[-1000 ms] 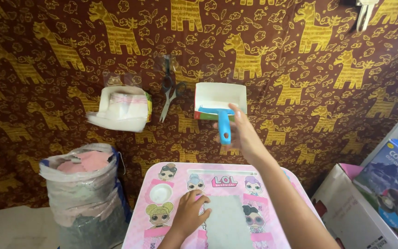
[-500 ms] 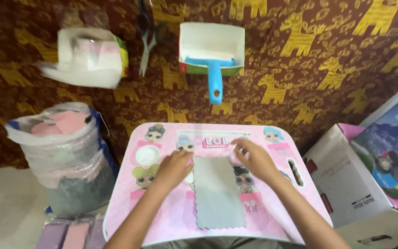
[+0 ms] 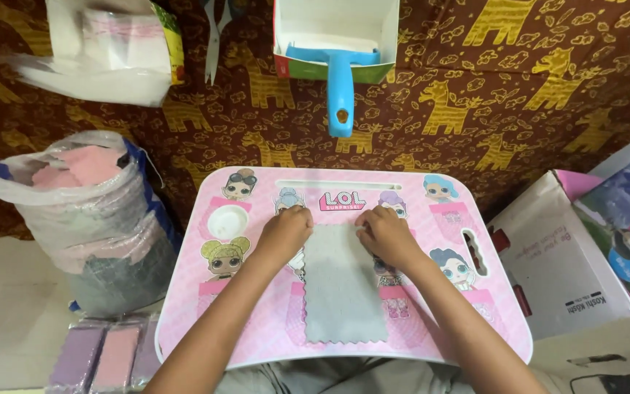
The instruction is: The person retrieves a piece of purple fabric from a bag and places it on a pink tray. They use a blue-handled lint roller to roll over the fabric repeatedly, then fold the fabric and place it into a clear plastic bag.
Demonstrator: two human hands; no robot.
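- The pink table [image 3: 432,321] fills the middle of the view, with cartoon doll pictures, a shallow round cup well at its left and a slot handle at its right.
- A clear bag [image 3: 85,219] stuffed with pink and grey cloth stands just left of the table; a white box [image 3: 555,255] sits to its right.
- The grey cloth [image 3: 340,284] lies flat in the middle of the table: one plain rectangle, dull grey, with a scalloped near edge. Its long axis runs from the person toward the patterned wall, the far short edge pointing at the wall.
- A blue roller [image 3: 340,76] hangs in a white tray on the wall, handle down.
- The left hand [image 3: 286,232] rests on the cloth's far left corner, fingers curled and pressing on the corner.
- The right hand [image 3: 384,233] does the same at the far right corner, fingers bent, pinching or pressing the edge; which one cannot be told.
- Packs of purple and pink cloths [image 3: 103,354] lie on the floor at the lower left.
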